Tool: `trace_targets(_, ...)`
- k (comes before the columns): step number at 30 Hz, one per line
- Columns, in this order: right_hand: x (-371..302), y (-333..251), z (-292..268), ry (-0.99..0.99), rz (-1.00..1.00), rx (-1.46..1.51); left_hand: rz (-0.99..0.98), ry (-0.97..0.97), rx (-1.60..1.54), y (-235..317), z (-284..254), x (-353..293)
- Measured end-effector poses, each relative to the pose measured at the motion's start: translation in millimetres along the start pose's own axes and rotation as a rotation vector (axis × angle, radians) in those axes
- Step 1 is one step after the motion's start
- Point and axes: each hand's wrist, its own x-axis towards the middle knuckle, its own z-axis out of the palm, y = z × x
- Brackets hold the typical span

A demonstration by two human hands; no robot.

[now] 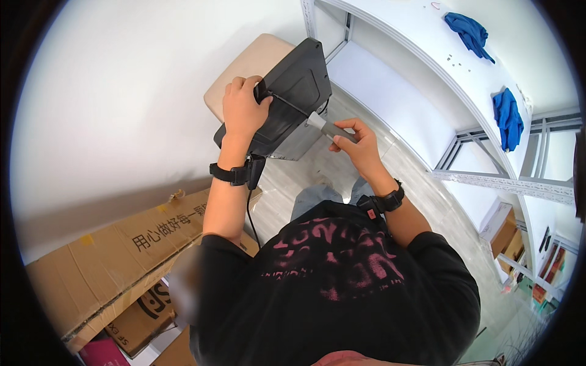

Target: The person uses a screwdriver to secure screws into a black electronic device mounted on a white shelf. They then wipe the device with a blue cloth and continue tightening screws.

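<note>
My right hand is closed around the grey and white handle of a screwdriver. Its long thin shaft runs up and left across a black plastic panel with rounded corners. The tip ends at a dark spot by the thumb and forefinger of my left hand, which is curled on the panel's face. What those fingertips pinch there, if anything, is hidden. The panel is tilted, with a beige, rounded flat piece behind it and a grey box-like body beneath.
A long cardboard box lies along the wall at left, with more cartons below. White shelving with grey metal frames rises on the right. Two blue cloths hang or lie there. A dark cable hangs from my left wristband.
</note>
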Motion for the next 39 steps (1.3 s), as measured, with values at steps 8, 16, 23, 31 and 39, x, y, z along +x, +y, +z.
trace_targets(8, -7.3, 0.4, 12.3, 0.107, -0.146, -0.094, 0.000, 0.078, -0.049, -2.7, 6.6, -3.7)
trace_targets(16, -7.5, 7.2, 18.4, 0.142, -0.156, -0.148, -0.037, 0.108, -0.066, -5.6, 10.2, -1.8)
trace_targets(23, -12.7, -3.4, 28.4, 0.110, -0.279, -0.390, -0.037, 0.115, -0.054, -4.2, 9.5, -2.4)
trace_targets(31, -19.8, -17.5, 43.6, 0.337, -0.176, -0.123, -0.096, 0.110, -0.053, -1.8, 10.4, -2.8)
trace_targets(39, -19.7, 3.0, 45.0, 0.418, -0.591, -0.635, -0.081, 0.134, -0.013, -7.7, 13.2, -2.3)
